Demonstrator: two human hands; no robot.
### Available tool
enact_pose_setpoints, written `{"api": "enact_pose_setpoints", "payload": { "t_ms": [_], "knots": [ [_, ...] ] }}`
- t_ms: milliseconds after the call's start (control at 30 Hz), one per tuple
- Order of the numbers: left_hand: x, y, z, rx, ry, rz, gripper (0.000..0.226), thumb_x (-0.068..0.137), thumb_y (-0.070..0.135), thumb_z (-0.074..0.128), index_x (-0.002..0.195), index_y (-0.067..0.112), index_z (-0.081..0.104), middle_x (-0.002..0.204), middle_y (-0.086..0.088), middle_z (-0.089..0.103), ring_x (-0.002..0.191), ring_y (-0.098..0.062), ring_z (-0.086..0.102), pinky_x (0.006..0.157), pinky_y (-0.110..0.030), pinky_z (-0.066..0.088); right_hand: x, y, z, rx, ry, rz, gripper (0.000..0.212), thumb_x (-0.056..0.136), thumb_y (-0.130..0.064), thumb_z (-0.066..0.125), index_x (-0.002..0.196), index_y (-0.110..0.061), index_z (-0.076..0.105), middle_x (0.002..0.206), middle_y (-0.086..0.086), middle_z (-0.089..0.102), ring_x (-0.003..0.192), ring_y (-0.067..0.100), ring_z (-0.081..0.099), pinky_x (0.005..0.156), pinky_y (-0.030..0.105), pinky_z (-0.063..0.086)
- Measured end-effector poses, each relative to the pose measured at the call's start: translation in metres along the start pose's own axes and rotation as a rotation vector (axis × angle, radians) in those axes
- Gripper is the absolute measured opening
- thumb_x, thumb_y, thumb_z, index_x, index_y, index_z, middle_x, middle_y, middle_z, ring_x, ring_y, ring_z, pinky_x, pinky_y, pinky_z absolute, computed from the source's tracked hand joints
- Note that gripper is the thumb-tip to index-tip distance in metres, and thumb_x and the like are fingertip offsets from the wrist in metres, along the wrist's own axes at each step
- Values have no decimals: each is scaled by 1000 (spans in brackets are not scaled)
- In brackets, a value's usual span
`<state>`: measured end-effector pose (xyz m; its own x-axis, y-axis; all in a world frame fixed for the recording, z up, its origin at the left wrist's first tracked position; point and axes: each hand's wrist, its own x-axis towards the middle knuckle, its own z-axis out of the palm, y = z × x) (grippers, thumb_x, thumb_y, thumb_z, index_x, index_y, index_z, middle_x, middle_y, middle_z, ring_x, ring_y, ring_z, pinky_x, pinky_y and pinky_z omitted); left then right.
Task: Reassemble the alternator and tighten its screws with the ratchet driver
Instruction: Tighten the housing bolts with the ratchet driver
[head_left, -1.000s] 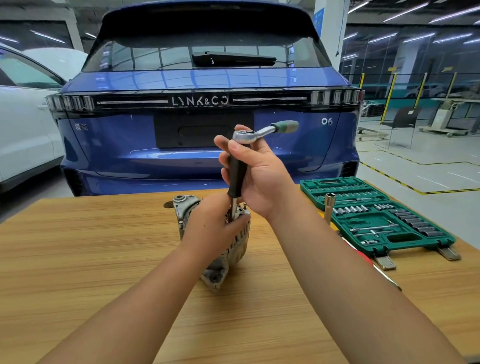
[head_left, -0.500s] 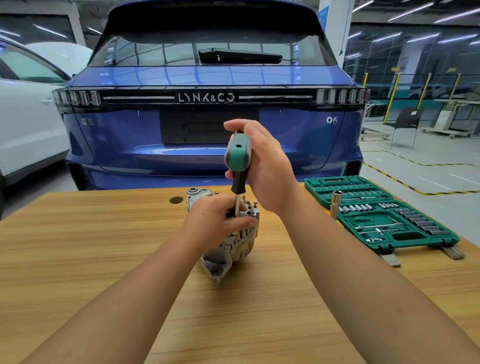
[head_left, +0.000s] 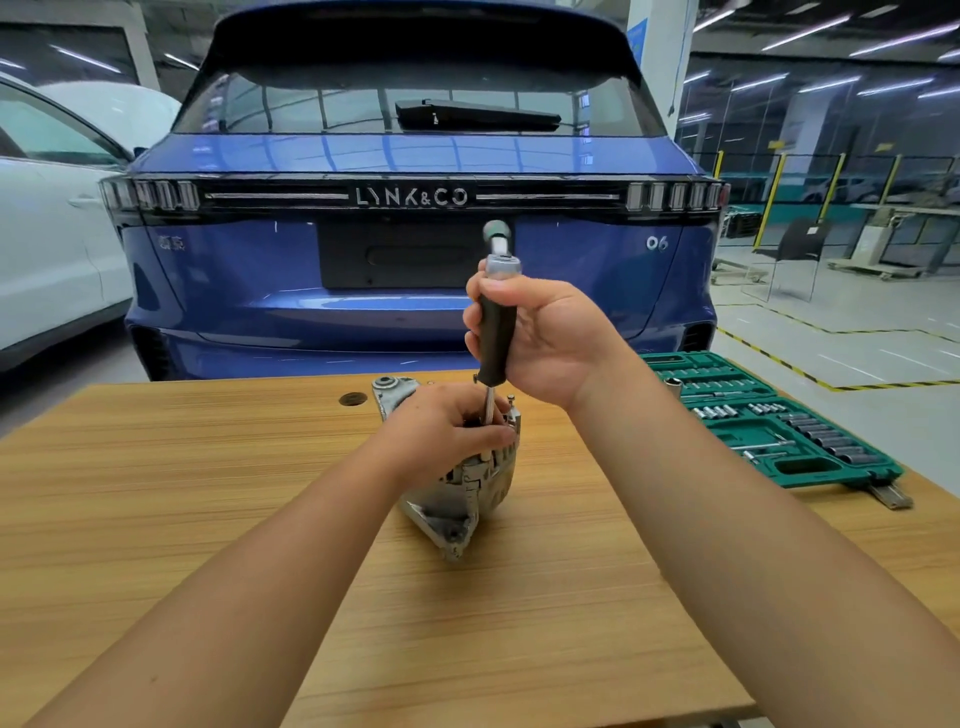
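Observation:
A silver alternator (head_left: 470, 491) stands on the wooden table (head_left: 208, 467), near its middle. My left hand (head_left: 447, 428) grips the top of the alternator and steadies the thin metal shaft of the driver there. The ratchet driver (head_left: 496, 322) stands upright over the alternator, with a black handle, a chrome ratchet head and a green-tipped lever pointing away from me. My right hand (head_left: 550, 338) is wrapped round the black handle. The driver's tip is hidden behind my left fingers.
An open green socket set case (head_left: 769, 421) lies at the table's right edge, with a loose socket (head_left: 674, 387) standing beside it. A dark round hole (head_left: 352, 399) sits in the tabletop behind the alternator. A blue car (head_left: 415, 234) and a white car (head_left: 57, 249) stand beyond.
The ratchet lever has swung round, from pointing right, to pointing toward me, to pointing away now. My right hand has shifted its hold on the handle. My left hand stays on the alternator.

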<state>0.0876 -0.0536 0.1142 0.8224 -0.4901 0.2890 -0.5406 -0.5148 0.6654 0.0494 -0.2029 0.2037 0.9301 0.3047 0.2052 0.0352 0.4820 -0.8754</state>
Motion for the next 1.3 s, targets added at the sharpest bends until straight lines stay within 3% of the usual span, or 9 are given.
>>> {"api": "enact_pose_setpoints", "payload": {
  "t_ms": [100, 267, 467, 600, 733, 867, 967, 1100, 1300],
  "knots": [
    [0, 1, 8, 10, 46, 3, 10, 87, 43, 74, 81, 45, 67, 102, 31, 66, 94, 17, 55, 72, -18, 43, 2, 6, 2, -18, -69, -97, 32, 89, 6, 58, 98, -25, 57, 95, -1, 72, 81, 16, 66, 79, 34, 45],
    [0, 3, 7, 105, 37, 38, 6, 90, 47, 69, 90, 41, 67, 97, 19, 68, 91, 4, 61, 76, -26, 51, 1, 21, 4, -566, 80, -475, 33, 101, 4, 49, 105, -26, 63, 88, -1, 63, 76, 23, 56, 72, 55, 55],
    [-1, -2, -2, -16, 41, -19, 13, 79, 50, 79, 88, 44, 72, 90, 24, 72, 89, 6, 67, 81, -31, 57, -3, 13, -1, -326, -155, -353, 38, 88, -23, 34, 115, -18, 61, 94, 5, 56, 78, 16, 55, 69, 36, 45],
    [-4, -5, -2, -144, 72, -24, 18, 75, 42, 86, 89, 41, 75, 93, 21, 74, 92, 3, 68, 87, -38, 58, 2, 16, 0, -384, -128, -325, 27, 95, -33, 44, 114, -26, 61, 90, -3, 58, 77, 12, 54, 71, 34, 47],
    [-6, -2, 0, -157, 91, -1, 18, 75, 38, 85, 80, 50, 72, 103, 28, 70, 98, 10, 62, 81, -25, 51, 5, 17, 3, -426, -94, -343, 19, 95, -34, 54, 110, -31, 64, 86, -8, 60, 79, 13, 56, 72, 34, 50],
    [-3, 0, 2, -153, 88, 21, 14, 77, 39, 84, 85, 38, 73, 106, 27, 67, 100, 1, 63, 82, -30, 54, 5, 16, 11, -543, 211, -423, 26, 92, -32, 71, 115, -27, 62, 72, -5, 61, 62, 12, 57, 62, 25, 50],
    [-1, 3, 8, -88, 68, 13, 9, 85, 40, 77, 92, 37, 72, 100, 21, 69, 96, 0, 62, 80, -32, 54, 8, 7, 15, -518, 472, -300, 19, 88, -30, 76, 94, -16, 65, 61, -7, 56, 49, 7, 49, 53, 25, 43],
    [-2, 2, 12, -47, 82, -20, 12, 88, 43, 73, 100, 40, 72, 94, 18, 70, 94, 2, 62, 79, -31, 54, 2, -3, 0, -140, 148, -52, 11, 92, -17, 66, 103, -16, 62, 76, -6, 61, 64, 11, 54, 68, 28, 40],
    [-1, 8, 15, -7, 98, -56, 8, 90, 45, 70, 94, 39, 71, 91, 16, 70, 92, -2, 62, 78, -34, 55, 3, 16, -11, -173, 18, -389, 33, 97, 0, 56, 114, -28, 62, 99, 4, 72, 75, 17, 63, 69, 31, 49]
  ]
}}
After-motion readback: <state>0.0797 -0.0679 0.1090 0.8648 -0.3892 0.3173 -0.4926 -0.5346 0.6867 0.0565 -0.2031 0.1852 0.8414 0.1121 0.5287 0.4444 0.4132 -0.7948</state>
